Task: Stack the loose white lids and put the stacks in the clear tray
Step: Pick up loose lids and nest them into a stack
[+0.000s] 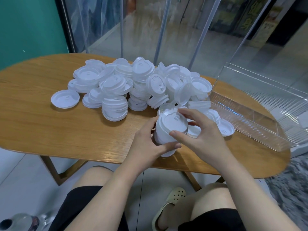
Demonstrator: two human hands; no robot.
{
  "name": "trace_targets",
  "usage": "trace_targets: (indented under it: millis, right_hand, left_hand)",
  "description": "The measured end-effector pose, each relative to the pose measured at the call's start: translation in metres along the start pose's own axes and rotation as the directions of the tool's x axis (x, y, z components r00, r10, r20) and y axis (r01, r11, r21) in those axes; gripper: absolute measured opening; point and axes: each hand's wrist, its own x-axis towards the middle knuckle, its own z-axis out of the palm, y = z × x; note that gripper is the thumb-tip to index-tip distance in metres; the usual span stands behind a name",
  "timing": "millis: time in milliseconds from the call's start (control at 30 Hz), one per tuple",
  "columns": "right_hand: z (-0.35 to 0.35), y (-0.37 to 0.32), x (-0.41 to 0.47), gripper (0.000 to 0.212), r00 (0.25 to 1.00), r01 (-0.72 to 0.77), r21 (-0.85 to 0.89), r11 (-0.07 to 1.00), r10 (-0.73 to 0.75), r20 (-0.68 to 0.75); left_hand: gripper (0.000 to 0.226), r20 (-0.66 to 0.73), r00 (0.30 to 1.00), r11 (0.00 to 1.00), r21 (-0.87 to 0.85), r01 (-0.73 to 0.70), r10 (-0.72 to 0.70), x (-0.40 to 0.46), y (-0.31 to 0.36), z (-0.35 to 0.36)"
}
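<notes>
A stack of white lids (168, 130) is held tilted just above the wooden table (41, 117), near its front edge. My left hand (146, 144) grips the stack from below and the side. My right hand (201, 130) pinches the top lid's rim between thumb and fingers. A big pile of loose white lids (133, 84) covers the table's middle. One single lid (65, 98) lies apart at the pile's left. The clear tray (260, 114) lies on the table's right end with nothing visible in it.
More lids (225, 127) lie right of my right hand, beside the tray's near wall. My knees and a slipper (170, 205) are below the table's front edge. A bottle (18, 222) stands on the floor at the lower left. Clear curtain strips hang behind the table.
</notes>
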Motion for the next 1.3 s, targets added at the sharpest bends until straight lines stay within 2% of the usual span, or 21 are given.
trace_targets:
  millis: [200, 300, 433, 533, 667, 800, 1000, 1200, 1300]
  right_hand:
    - [0.003, 0.000, 0.000, 0.064, 1.000, 0.022, -0.050, 0.998, -0.022, 0.006]
    - [0.003, 0.003, -0.002, 0.070, 1.000, 0.019, -0.018, 1.000, -0.019, 0.017]
    - [-0.012, 0.025, 0.001, 0.060, 0.995, -0.035, 0.014, 0.999, 0.036, -0.093]
    - [-0.030, 0.057, 0.010, 0.059, 0.981, -0.080, -0.172, 0.982, 0.047, -0.188]
    - [-0.045, 0.091, 0.020, 0.069, 0.986, -0.150, -0.437, 0.887, 0.101, -0.133]
    - [-0.047, 0.096, 0.024, 0.062, 0.991, -0.127, -0.545, 0.829, 0.127, -0.038]
    - [-0.049, 0.099, 0.030, 0.051, 0.988, -0.121, -0.613, 0.781, 0.157, 0.004]
    - [-0.046, 0.100, 0.028, 0.024, 0.995, -0.099, -0.533, 0.840, 0.099, -0.028]
    - [-0.044, 0.086, 0.024, 0.020, 0.990, -0.135, -0.350, 0.927, 0.111, -0.087]
  left_hand:
    - [0.079, 0.011, 1.000, 1.000, -0.011, -0.003, 0.003, 0.000, -0.001, 0.000]
    - [0.080, 0.009, 1.000, 1.000, 0.014, -0.020, 0.020, 0.000, -0.001, 0.000]
    - [0.080, -0.001, 1.000, 0.999, 0.021, -0.028, 0.028, 0.001, -0.001, 0.000]
    - [0.081, -0.004, 1.000, 1.000, 0.025, -0.015, 0.015, 0.001, -0.002, -0.001]
    - [0.081, 0.002, 1.000, 1.000, 0.026, -0.010, 0.010, 0.001, -0.002, -0.001]
    - [0.081, 0.008, 1.000, 1.000, 0.026, -0.011, 0.011, 0.000, -0.002, -0.001]
    - [0.081, 0.012, 1.000, 0.999, 0.032, -0.014, 0.014, 0.000, -0.002, -0.002]
    - [0.081, 0.015, 1.000, 0.999, 0.032, -0.009, 0.009, -0.001, 0.000, -0.001]
    - [0.079, 0.013, 1.000, 0.999, 0.038, -0.007, 0.006, -0.001, 0.000, -0.002]
